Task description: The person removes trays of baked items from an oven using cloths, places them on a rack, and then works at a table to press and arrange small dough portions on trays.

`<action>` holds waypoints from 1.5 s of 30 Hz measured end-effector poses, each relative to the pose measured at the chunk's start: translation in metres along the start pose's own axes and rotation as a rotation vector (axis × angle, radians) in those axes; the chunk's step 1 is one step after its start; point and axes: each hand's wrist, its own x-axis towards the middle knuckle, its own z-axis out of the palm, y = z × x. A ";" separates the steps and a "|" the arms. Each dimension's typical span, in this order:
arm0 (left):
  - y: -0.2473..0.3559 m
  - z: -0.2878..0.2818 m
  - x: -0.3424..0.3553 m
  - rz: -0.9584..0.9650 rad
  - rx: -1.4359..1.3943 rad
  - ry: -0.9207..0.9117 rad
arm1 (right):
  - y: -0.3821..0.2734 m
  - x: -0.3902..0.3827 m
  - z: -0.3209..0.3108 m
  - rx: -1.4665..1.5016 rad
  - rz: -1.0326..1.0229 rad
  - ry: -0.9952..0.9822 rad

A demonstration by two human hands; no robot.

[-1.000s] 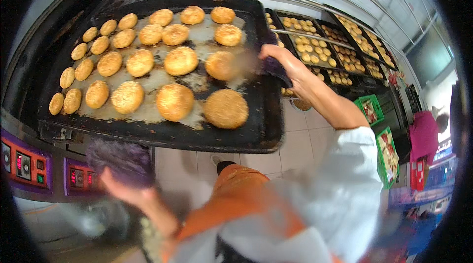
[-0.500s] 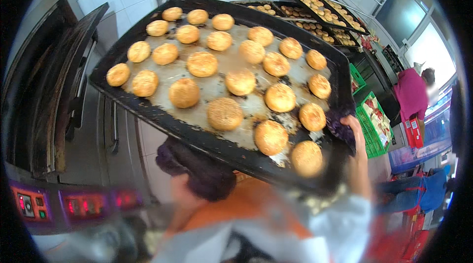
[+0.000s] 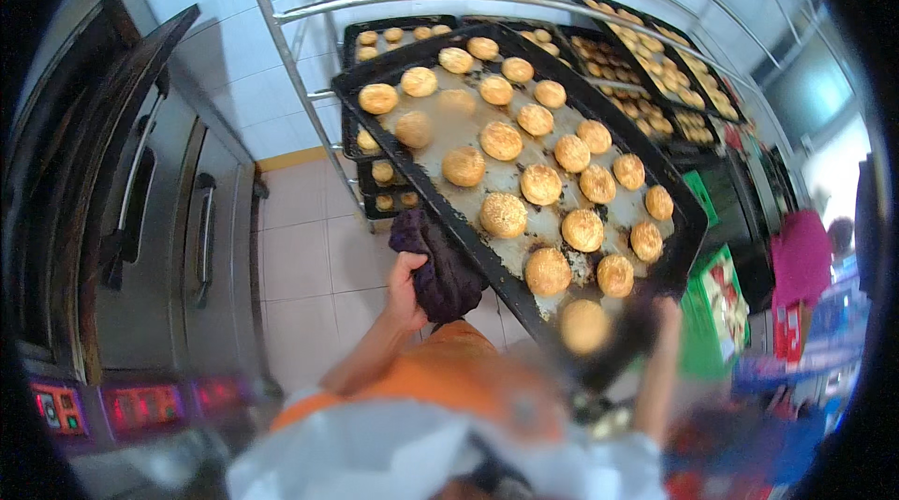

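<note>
A large black baking tray slants across the middle, its far left corner higher in the picture than its near right end. Several round golden buns sit on its pale, stained lining. My left hand is closed on a bunched dark purple cloth, which lies against the tray's near left edge. Over at the near right end, my right hand grips the tray's rim. That hand is blurred, and a dark cloth there is hard to tell from the tray.
Behind the tray stands a metal rack with more bun trays. On the left is a steel oven with a lowered door and lit control panels. A green crate and a person in magenta are at right.
The tray has moved right and turned, so its left end now reaches the rack. My left hand with the cloth has come into clearer view; the rack and lower trays show more.
</note>
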 end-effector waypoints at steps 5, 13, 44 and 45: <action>0.037 -0.040 0.050 0.154 0.453 0.557 | 0.064 0.044 0.079 0.156 -0.025 -0.032; 0.153 -0.003 0.096 0.227 0.598 0.523 | 0.045 0.006 0.251 0.417 -0.023 -0.311; 0.151 -0.016 -0.007 0.606 0.835 0.805 | 0.067 0.140 0.533 0.262 -0.746 -0.059; 0.155 -0.024 -0.025 0.600 0.796 0.803 | 0.063 0.137 0.544 0.398 -0.593 -0.065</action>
